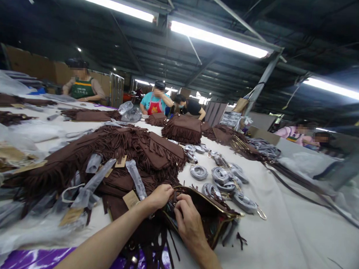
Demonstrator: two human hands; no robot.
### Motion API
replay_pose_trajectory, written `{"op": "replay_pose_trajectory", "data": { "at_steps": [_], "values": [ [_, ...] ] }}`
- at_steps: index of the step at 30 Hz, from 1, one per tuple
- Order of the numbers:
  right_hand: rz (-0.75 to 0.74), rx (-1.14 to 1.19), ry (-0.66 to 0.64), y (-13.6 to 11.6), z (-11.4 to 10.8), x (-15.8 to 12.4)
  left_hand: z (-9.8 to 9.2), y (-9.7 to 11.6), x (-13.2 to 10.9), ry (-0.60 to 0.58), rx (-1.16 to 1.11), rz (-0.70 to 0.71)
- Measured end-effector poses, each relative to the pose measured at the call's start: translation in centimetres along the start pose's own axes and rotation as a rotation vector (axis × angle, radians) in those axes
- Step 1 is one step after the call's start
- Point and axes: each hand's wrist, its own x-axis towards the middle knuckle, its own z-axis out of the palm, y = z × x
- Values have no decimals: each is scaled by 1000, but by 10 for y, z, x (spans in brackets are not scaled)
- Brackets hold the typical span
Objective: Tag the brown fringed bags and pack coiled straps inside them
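The left hand [161,196] is closed over the left end of the opening of a dark brown fringed handbag [214,213], low and just right of centre in the frame; the right hand [188,219] has its bent fingers in at the near side of that opening, and whether they grip anything inside I cannot tell. The bag lies directly under both hands and stretches away from them to the right, its long axis running rightward and slightly down the frame along a gold zipper [211,200]; the right hand is nearer its middle. Just beyond, at centre right, sit coiled straps [198,172] in grey wrapping, and to the left a heap of fringed bags [113,147] with a paper tag [130,199] close by the left wrist. All this rests on a pale-covered table [291,234], with purple plastic [40,259] at lower left. Co-workers sit across the middle distance, one in a red apron [155,107], under long tube lights [219,39] along the top.
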Motion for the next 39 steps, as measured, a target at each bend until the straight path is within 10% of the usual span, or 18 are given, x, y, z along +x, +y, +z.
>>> {"op": "replay_pose_trajectory", "data": {
  "at_steps": [6,11,21,24,32,35,39],
  "values": [
    [15,365,57,-6,-9,-5,-15,10,4,-200,86,93],
    [-32,349,115,4,1,-14,-28,45,53,-212,464,300],
    [43,136,-105,34,26,-24,83,84,143,-392,926,782],
    [76,163,-107,34,27,-23,67,70,153,-374,1001,751],
    [120,288,-200,30,16,-20,-71,40,110,-461,1083,517],
    [149,322,-217,29,9,-16,-71,56,99,-505,998,399],
    [109,360,-230,32,8,-19,-20,65,103,-348,1018,289]
  ]
}}
